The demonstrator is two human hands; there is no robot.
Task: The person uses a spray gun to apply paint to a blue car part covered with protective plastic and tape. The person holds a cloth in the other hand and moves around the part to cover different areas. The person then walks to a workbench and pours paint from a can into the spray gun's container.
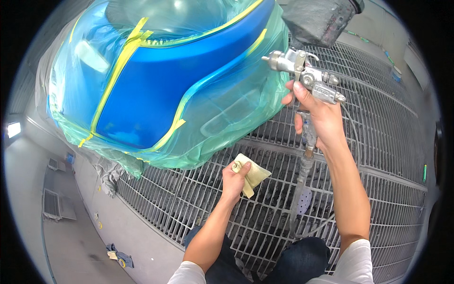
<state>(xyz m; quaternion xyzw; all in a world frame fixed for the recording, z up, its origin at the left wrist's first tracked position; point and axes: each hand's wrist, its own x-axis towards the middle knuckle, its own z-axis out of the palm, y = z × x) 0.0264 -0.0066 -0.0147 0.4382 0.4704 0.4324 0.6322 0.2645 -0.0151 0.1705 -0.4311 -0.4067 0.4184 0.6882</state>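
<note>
Where the right hand (325,117) grips, the spray gun (308,75) is hidden.

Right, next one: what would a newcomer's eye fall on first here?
Most likely the bright blue panel at upper left, bordered by yellow tape and translucent greenish film. Next, the metal spray gun to its right, raised in the right hand with its nozzle facing left. Lower, near the middle, the left hand grips a pale yellow cloth.
</note>
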